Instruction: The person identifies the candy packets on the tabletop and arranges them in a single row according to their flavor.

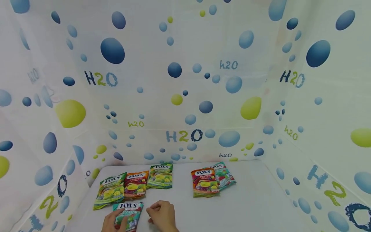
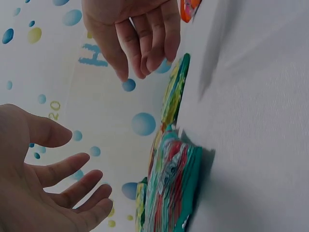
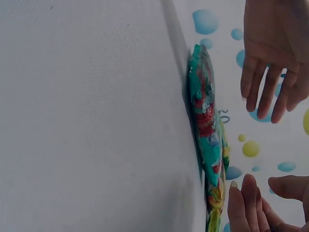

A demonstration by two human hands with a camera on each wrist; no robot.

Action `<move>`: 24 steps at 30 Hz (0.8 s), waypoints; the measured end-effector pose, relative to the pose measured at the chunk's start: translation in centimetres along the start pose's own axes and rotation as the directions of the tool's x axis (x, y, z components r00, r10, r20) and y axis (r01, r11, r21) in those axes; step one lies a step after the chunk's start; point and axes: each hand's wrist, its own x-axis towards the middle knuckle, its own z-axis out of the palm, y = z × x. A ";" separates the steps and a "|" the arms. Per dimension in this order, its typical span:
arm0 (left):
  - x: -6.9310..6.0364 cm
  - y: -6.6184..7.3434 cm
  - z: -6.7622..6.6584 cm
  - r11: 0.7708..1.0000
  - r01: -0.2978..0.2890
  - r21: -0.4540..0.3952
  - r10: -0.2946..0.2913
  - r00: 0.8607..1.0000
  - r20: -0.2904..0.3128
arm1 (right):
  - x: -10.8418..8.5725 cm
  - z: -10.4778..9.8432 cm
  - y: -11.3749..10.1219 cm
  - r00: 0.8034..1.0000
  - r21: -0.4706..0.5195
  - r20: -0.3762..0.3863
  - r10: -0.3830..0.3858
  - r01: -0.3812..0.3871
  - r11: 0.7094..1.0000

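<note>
A teal FOX'S Blossom candy bag [image 1: 133, 213] lies at the front left of the white table. In the head view my left hand [image 1: 113, 221] overlaps its left side, and the left wrist view shows that hand raised beside the bag with fingers spread, gripping nothing. To the bag's right, my right hand [image 1: 163, 215] hovers with fingers loosely bent and nothing in them. Both wrist views show the hands facing each other above the table, apart from the teal bag [image 2: 171, 181], which stands out with its crinkled, shiny side.
Behind the teal bag lie a green bag [image 1: 110, 190], an orange bag [image 1: 135, 185] and another green one [image 1: 160, 176]. Farther right, a second orange bag [image 1: 205, 183] overlaps another teal bag [image 1: 223, 175]. A bubble-printed curtain [image 1: 185, 87] encloses the table's back and sides.
</note>
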 end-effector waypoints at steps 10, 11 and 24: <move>-0.6 2.5 0.3 0.996 -0.056 -0.062 0.065 0.988 0.140 | 0.1 -1.7 0.7 0.996 0.026 -0.033 -0.085 0.086 0.996; -0.7 2.7 0.4 0.994 -0.052 -0.094 0.066 0.987 0.146 | 0.1 -1.8 0.7 0.995 0.032 -0.037 -0.096 0.097 0.995; -1.4 5.0 2.1 0.967 -0.072 -0.243 0.105 0.986 0.126 | 0.4 -2.9 0.8 0.993 0.037 -0.046 -0.106 0.108 0.993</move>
